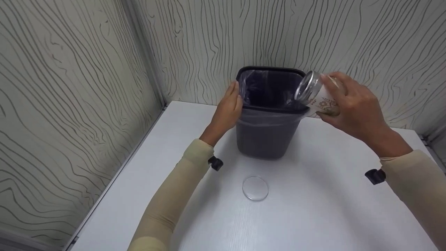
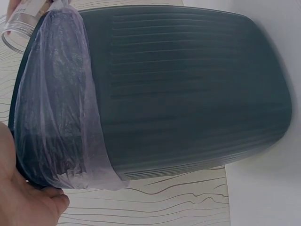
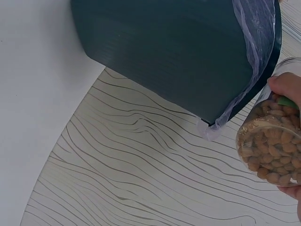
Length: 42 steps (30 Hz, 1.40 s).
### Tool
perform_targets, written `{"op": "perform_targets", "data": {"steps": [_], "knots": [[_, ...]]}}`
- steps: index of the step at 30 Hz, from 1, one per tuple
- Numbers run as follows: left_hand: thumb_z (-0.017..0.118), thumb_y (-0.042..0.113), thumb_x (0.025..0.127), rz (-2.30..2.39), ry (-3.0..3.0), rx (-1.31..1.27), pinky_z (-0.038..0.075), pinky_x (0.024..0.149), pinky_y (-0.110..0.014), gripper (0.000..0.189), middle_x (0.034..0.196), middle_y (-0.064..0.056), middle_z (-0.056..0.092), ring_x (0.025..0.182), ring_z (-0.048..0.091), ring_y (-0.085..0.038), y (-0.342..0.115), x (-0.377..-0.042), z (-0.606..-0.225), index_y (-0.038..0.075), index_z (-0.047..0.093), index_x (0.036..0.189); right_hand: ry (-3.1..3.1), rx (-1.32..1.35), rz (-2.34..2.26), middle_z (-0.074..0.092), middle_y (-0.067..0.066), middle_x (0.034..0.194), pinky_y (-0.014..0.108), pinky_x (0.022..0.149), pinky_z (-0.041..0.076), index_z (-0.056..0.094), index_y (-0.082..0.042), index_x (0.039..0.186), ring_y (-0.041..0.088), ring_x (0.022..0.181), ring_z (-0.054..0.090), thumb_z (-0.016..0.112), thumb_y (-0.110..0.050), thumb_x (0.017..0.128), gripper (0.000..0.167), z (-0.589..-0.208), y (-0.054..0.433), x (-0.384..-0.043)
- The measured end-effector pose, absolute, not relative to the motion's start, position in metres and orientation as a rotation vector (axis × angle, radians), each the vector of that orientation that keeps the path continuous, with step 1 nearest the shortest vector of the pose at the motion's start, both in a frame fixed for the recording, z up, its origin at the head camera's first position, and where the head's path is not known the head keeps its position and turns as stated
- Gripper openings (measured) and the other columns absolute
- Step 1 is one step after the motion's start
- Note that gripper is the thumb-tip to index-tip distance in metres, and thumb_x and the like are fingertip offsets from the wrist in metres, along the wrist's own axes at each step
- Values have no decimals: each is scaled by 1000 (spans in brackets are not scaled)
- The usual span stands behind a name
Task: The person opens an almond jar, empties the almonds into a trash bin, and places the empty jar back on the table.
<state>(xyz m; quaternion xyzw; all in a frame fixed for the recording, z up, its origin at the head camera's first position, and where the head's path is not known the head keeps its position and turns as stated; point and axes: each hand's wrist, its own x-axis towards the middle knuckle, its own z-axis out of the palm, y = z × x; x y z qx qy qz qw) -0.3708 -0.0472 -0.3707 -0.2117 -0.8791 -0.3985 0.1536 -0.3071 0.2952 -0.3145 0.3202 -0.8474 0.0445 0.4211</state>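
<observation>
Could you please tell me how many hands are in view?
2: the left hand touches the bin near its rim, and the right hand grips the tilted jar.

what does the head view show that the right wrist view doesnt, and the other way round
Only the head view shows the clear disc, perhaps a lid, lying on the table, both beige sleeves, and a look down into the dark bin.

Only the right wrist view shows the brown nuts, apparently almonds, through the clear jar.

Both show the bin's outside with its plastic liner folded over the rim, the tilted jar held in the right hand, part of the white table, and the line-patterned wall.
</observation>
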Motion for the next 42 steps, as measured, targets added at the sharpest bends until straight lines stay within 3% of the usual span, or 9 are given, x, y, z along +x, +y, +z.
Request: {"op": "perform_targets", "data": {"steps": [24, 42], "knots": [[29, 21, 111, -1128, -2547, -600, 17, 123, -31, 54, 169, -12, 13, 155, 13, -17, -46, -370, -370, 1, 17, 160, -2096, 874, 6, 55, 23, 141, 64, 88, 50, 45, -10, 153, 49, 117, 57, 93, -9, 64, 101, -308, 295, -309], [30, 20, 111, -1116, -2545, -597, 19, 122, -32, 54, 168, -14, 15, 154, 16, -20, -47, -368, -369, 0, 18, 160, -2085, 861, -96, 53, 24, 143, 63, 91, 47, 44, -8, 153, 49, 119, 54, 94, -8, 64, 102, -307, 293, -316]]}}
